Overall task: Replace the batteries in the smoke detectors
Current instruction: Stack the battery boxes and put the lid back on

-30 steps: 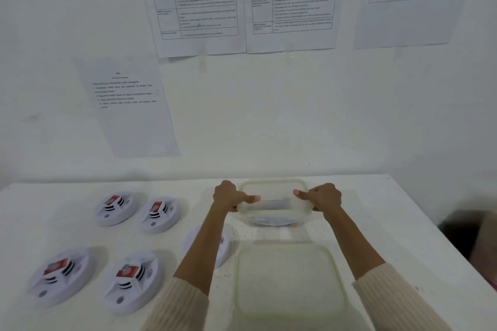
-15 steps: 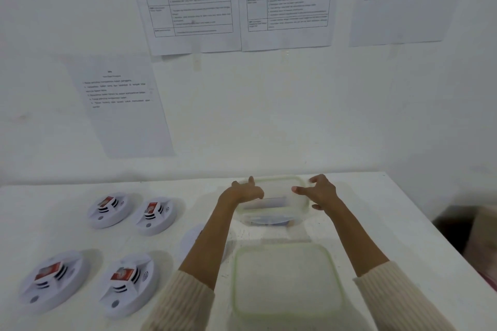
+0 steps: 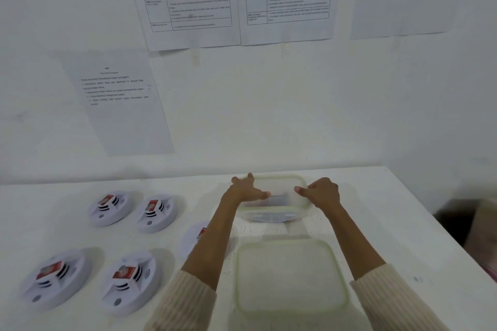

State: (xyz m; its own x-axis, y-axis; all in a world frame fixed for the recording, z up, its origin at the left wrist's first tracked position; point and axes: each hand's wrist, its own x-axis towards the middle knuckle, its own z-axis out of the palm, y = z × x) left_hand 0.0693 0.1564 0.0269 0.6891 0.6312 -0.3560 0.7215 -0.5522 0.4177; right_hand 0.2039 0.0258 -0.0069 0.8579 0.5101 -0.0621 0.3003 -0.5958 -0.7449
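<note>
Several white round smoke detectors lie on the white table [image 3: 390, 223], each with a red battery on top: two at the back [image 3: 110, 208] [image 3: 156, 212], two in front [image 3: 53, 277] [image 3: 129, 282]. My left forearm partly hides another smoke detector [image 3: 195, 236]. A clear plastic container [image 3: 274, 212] with a pale green rim sits at the far middle. My left hand [image 3: 246, 189] grips its left side, fingers over the far corner and thumb on top. My right hand [image 3: 322, 192] is curled on its right side.
A larger translucent lidded box [image 3: 290, 277] with a green rim lies just in front of the container, between my forearms. Printed sheets [image 3: 191, 2] hang on the wall behind. The table's right edge drops off beside a brown box [image 3: 481, 226].
My left hand went from a closed grip on the container's near left edge to fingers spread over its far left corner. My right hand stayed on the right side.
</note>
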